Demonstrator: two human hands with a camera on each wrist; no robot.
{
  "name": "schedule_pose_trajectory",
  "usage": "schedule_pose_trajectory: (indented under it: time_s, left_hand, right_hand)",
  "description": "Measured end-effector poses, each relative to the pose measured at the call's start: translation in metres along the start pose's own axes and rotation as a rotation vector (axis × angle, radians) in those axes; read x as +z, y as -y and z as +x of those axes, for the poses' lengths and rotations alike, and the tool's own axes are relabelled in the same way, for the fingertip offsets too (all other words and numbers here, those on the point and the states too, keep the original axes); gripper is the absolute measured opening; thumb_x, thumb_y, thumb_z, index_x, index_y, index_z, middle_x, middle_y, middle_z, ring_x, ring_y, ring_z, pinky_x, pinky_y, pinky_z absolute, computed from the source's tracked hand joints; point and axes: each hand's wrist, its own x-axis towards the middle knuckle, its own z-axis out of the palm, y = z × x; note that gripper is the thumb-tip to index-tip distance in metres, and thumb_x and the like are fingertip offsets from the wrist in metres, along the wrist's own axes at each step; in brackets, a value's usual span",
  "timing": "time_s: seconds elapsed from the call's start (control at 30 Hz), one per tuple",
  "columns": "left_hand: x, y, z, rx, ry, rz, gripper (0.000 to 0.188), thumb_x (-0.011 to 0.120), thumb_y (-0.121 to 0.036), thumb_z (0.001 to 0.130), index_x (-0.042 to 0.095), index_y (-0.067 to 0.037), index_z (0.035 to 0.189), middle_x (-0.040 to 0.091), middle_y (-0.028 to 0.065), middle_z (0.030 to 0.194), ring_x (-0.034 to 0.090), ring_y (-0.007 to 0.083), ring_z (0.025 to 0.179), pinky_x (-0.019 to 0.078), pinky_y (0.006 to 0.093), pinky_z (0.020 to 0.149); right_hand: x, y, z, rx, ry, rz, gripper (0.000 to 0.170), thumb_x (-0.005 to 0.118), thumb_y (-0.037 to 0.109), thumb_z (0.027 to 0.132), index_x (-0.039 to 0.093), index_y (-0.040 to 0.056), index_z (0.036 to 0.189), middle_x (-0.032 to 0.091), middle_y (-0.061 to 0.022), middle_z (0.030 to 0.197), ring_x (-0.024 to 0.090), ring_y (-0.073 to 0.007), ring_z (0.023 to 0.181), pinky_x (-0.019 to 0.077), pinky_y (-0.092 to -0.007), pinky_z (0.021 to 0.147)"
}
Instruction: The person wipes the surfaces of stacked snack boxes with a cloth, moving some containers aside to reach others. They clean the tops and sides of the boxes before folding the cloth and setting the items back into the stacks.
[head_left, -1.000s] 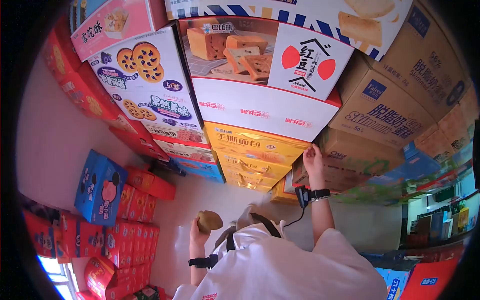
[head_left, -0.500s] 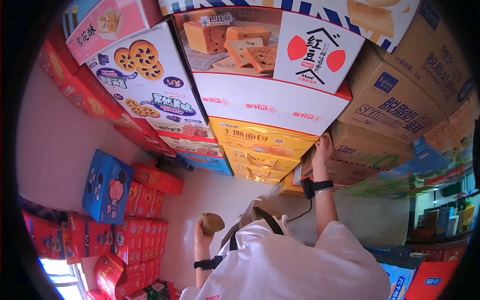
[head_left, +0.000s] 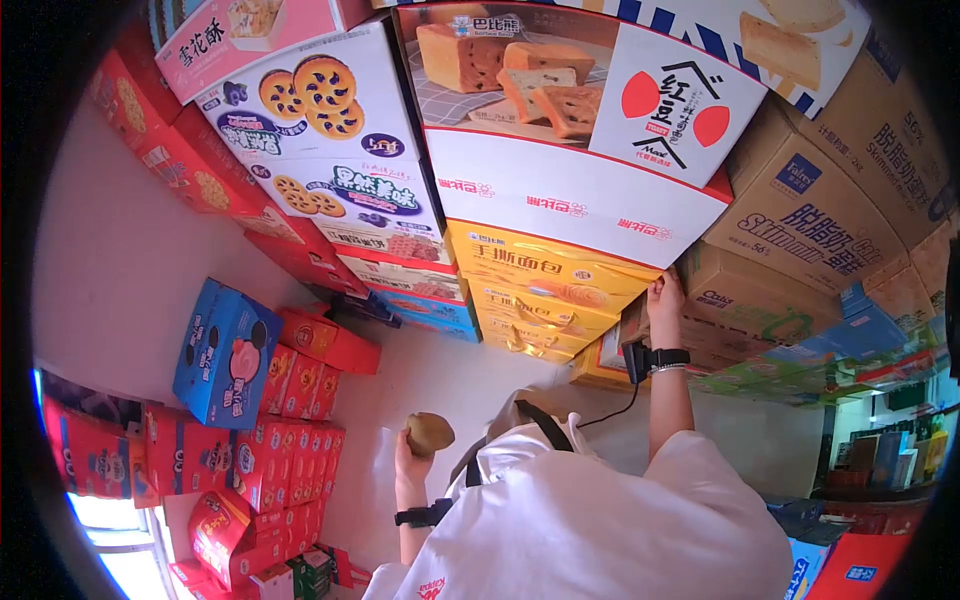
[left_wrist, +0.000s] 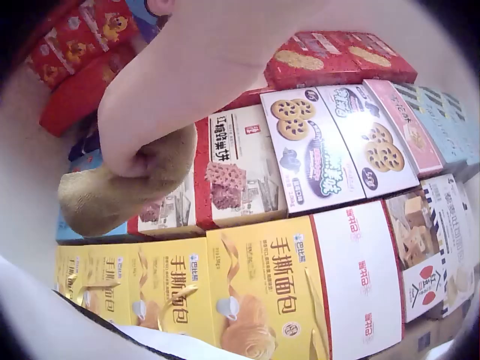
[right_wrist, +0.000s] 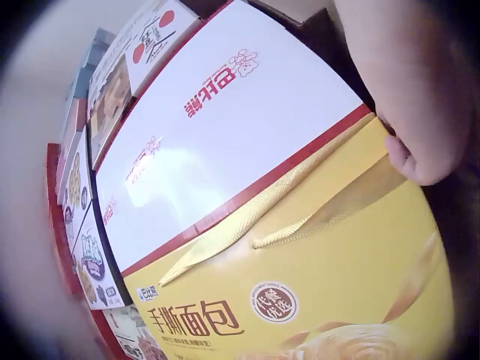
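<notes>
Brown cloth [head_left: 430, 433], one, in left hand [head_left: 406, 465] — right hand [head_left: 666, 300] at one yellow box [head_left: 555, 268].

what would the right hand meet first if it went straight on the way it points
Probably the top yellow box, at its right edge under the white panel; the hand looks close to it, but depth is unclear.

A pale, glossy floor [head_left: 460, 375] spreads below, catching soft reflections — a bright, pale-framed window [head_left: 122, 540] glows at the head view's lower left, and stocked shelving [head_left: 870, 492] stands at far right.
</notes>
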Motion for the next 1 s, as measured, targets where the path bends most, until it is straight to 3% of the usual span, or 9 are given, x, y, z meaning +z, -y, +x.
schedule_pose_trajectory:
  time_s: [0.2,0.4,0.47,0.5,0.57,0.67,0.8,0.87,1.0]
  left_hand:
    - [-0.006,-0.003,0.000,0.022,0.099,-0.031,0.030,0.042,-0.027,0.089,0.050,-0.010,0.112,0.056,0.0048,0.111,0.054,0.0207,0.103,0.0454,0.0375,0.088]
    - [-0.011,-0.001,-0.001,0.024,-0.032,-0.060,0.030,0.041,-0.027,0.089,0.050,-0.010,0.112,0.056,0.0052,0.110,0.053,0.0206,0.105,0.0441,0.0377,0.089]
    - [-0.015,0.000,-0.006,0.044,-0.057,-0.079,0.031,0.040,-0.027,0.089,0.050,-0.011,0.112,0.056,0.0052,0.110,0.053,0.0206,0.104,0.0439,0.0378,0.089]
    - [-0.020,-0.001,-0.007,0.041,-0.085,-0.080,0.031,0.040,-0.027,0.089,0.050,-0.011,0.112,0.056,0.0053,0.109,0.053,0.0208,0.104,0.0440,0.0381,0.089]
    - [-0.028,-0.001,-0.008,0.037,-0.111,-0.088,0.031,0.040,-0.027,0.088,0.050,-0.011,0.113,0.057,0.0055,0.108,0.053,0.0209,0.103,0.0441,0.0385,0.089]
    - [-0.047,0.001,-0.009,0.028,-0.106,-0.140,0.031,0.040,-0.027,0.088,0.049,-0.010,0.113,0.057,0.0059,0.108,0.053,0.0213,0.103,0.0448,0.0385,0.087]
    - [-0.055,0.003,-0.018,0.026,-0.049,-0.115,0.031,0.040,-0.025,0.088,0.049,-0.009,0.112,0.056,0.0065,0.109,0.053,0.0218,0.104,0.0442,0.0380,0.088]
    - [-0.055,0.003,-0.022,0.034,-0.065,-0.130,0.031,0.040,-0.025,0.088,0.049,-0.008,0.112,0.056,0.0068,0.109,0.052,0.0220,0.104,0.0440,0.0379,0.088]
    - [-0.064,0.005,-0.029,0.088,-0.099,-0.189,0.032,0.041,-0.025,0.087,0.048,-0.007,0.113,0.055,0.0078,0.110,0.051,0.0231,0.105,0.0440,0.0387,0.088]
  right_hand:
    - [-0.002,-0.006,0.011,0.010,-0.036,-0.003,0.005,0.058,0.017,0.084,0.056,0.0129,0.081,0.049,0.0068,0.063,0.034,-0.0039,0.047,0.0296,-0.0179,0.047]
    - [-0.002,-0.011,0.024,0.050,-0.067,-0.029,0.018,0.057,0.032,0.084,0.055,0.0134,0.086,0.054,0.0048,0.077,0.040,-0.0040,0.056,0.0229,-0.0168,0.041]
    - [-0.006,-0.014,0.033,0.027,-0.107,-0.165,0.028,0.056,0.036,0.084,0.054,0.0129,0.099,0.057,0.0014,0.090,0.050,-0.0065,0.070,0.0346,-0.0177,0.050]
    - [-0.007,-0.015,0.031,0.029,-0.106,-0.170,0.028,0.056,0.036,0.084,0.054,0.0129,0.099,0.057,0.0014,0.090,0.050,-0.0065,0.070,0.0346,-0.0177,0.050]
    - [-0.008,-0.017,0.028,-0.045,-0.121,-0.229,0.039,0.059,0.037,0.080,0.052,0.0102,0.107,0.052,-0.0032,0.108,0.047,-0.0133,0.099,0.0359,-0.0292,0.080]
    - [-0.006,-0.017,0.028,-0.055,-0.119,-0.236,0.042,0.060,0.039,0.080,0.050,0.0106,0.110,0.051,-0.0047,0.111,0.046,-0.0154,0.103,0.0346,-0.0322,0.085]
    - [-0.024,-0.022,0.030,-0.081,0.012,-0.122,0.032,0.059,0.034,0.082,0.053,0.0115,0.104,0.054,-0.0029,0.102,0.049,-0.0119,0.091,0.0381,-0.0269,0.077]
    - [-0.044,-0.029,0.047,-0.054,0.230,-0.022,0.023,0.054,0.027,0.088,0.054,0.0096,0.103,0.057,0.0011,0.093,0.050,-0.0066,0.075,0.0400,-0.0181,0.059]
    - [-0.027,-0.015,0.037,0.193,0.098,0.221,0.013,0.054,0.023,0.088,0.056,0.0124,0.082,0.052,0.0071,0.065,0.040,-0.0040,0.048,0.0316,-0.0168,0.039]
